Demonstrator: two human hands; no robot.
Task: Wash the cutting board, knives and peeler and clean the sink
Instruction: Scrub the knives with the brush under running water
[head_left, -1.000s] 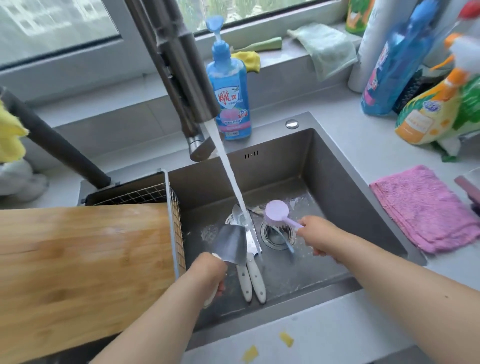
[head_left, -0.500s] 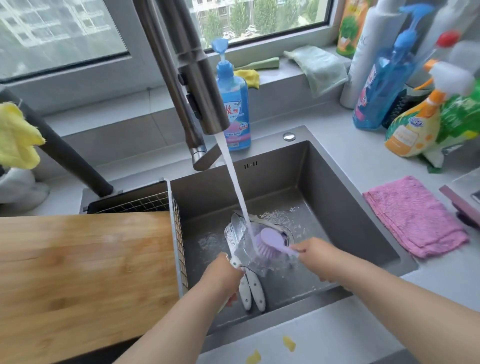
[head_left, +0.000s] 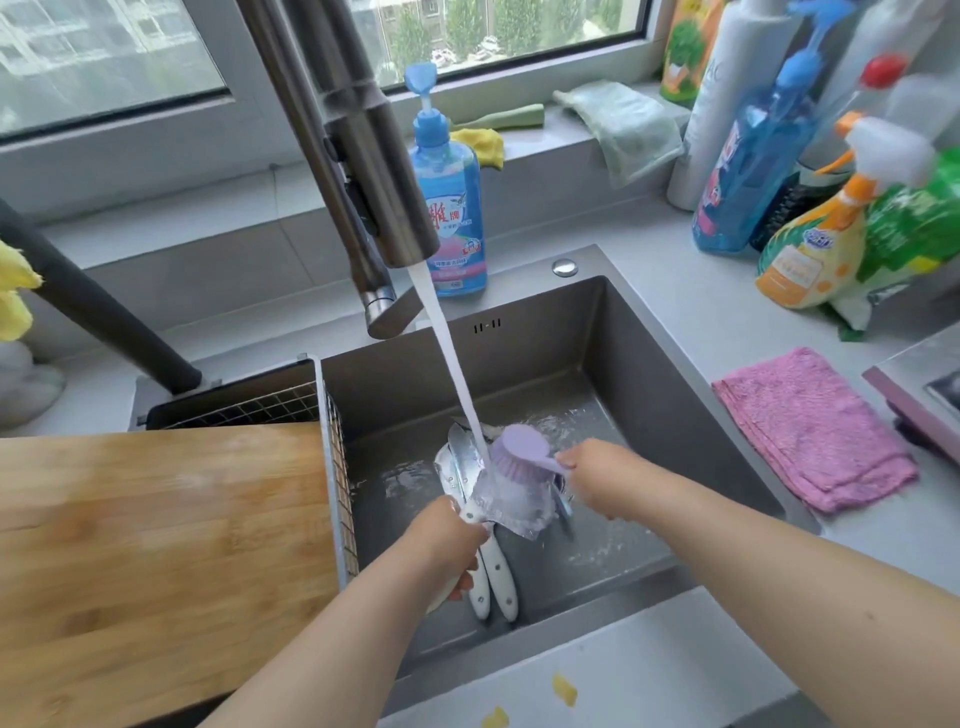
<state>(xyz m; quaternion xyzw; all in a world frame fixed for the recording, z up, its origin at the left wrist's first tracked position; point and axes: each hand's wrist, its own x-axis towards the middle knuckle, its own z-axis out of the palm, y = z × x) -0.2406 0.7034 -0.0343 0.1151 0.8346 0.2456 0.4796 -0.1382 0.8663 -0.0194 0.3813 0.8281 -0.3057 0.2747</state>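
My left hand (head_left: 451, 540) grips the white handle of a wide-bladed knife (head_left: 511, 506) and holds the blade under the running water (head_left: 451, 364) in the steel sink (head_left: 670, 426). In my right hand (head_left: 597, 475) is a lilac dish brush (head_left: 517, 452), its head pressed on the blade. Two more white-handled knives (head_left: 498, 577) lie on the sink floor, blades toward the drain. The wooden cutting board (head_left: 156, 561) rests over the sink's left side. I cannot pick out the peeler.
The tap (head_left: 363, 171) hangs over the sink. A blue soap bottle (head_left: 452, 208) stands behind it. Spray bottles (head_left: 821, 234) crowd the right back corner. A pink cloth (head_left: 810, 426) lies on the counter at right. A wire rack (head_left: 249, 410) sits behind the board. Yellow scraps (head_left: 563, 688) lie on the front edge.
The knife blade has moved into the water stream and the brush came down from above the drain onto the blade. Water now splashes off it.
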